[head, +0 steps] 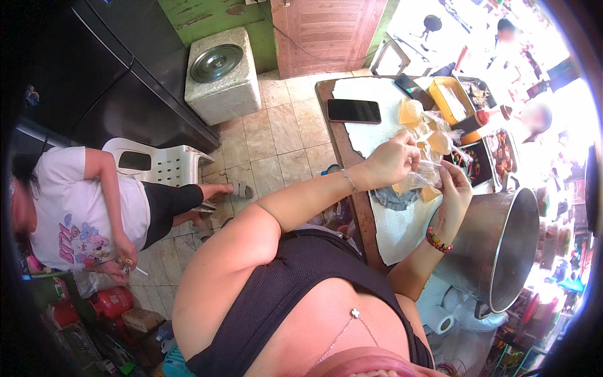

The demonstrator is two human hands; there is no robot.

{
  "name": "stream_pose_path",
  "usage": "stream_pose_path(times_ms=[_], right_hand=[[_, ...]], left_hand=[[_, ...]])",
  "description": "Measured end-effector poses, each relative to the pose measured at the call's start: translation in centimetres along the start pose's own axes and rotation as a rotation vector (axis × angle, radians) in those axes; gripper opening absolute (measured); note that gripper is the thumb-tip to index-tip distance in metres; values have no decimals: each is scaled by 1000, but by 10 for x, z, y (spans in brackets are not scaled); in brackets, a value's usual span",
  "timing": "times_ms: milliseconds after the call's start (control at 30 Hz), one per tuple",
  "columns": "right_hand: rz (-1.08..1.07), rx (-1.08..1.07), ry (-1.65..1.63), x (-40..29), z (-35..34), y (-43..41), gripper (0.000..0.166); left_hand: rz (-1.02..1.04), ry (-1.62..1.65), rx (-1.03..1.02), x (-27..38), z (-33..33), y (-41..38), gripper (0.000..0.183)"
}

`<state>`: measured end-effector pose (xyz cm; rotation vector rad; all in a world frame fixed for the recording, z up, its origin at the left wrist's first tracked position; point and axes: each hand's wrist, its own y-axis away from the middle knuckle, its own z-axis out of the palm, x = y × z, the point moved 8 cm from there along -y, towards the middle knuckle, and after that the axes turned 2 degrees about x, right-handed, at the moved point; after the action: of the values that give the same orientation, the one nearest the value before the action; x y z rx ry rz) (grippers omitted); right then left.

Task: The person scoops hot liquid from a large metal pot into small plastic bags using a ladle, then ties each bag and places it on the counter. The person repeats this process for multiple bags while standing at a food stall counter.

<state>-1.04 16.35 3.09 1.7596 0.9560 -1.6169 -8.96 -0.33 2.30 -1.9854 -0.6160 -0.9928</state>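
Over the table point(386, 235), my left hand point(393, 158) pinches the upper edge of a small clear plastic bag point(415, 181). The fingertips of my right hand point(455, 181) hold the bag's other side, so it stretches between both hands. Several knotted clear bags with yellowish contents point(439, 142) lie beyond my fingers. Below the held bag is a crumpled grey cloth point(395, 199). A dark smartphone point(354, 111) rests on the white table covering, left of these bags. What the held bag contains is hard to tell.
A large metal pot point(490, 245) stands close to my right forearm. Food trays point(503, 153), a yellow container point(450, 96) and sauce bottles point(473, 121) occupy the table's far right. At left, another person point(94, 202) sits on a white plastic chair point(162, 165). A foam box point(224, 87) stands on the floor.
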Motion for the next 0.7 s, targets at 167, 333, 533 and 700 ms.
stream_pose_path(times_ms=[167, 333, 533, 700], right_hand=[[-60, 54, 214, -16, -11, 14, 15], [-180, 180, 405, -17, -35, 17, 14], [-364, 277, 602, -41, -31, 25, 13], [-455, 337, 614, -46, -30, 27, 12]], left_hand=[[61, -253, -49, 21, 6, 0, 12], [133, -383, -152, 33, 11, -11, 14], [315, -357, -218, 37, 17, -26, 25], [328, -248, -256, 32, 16, -39, 19]])
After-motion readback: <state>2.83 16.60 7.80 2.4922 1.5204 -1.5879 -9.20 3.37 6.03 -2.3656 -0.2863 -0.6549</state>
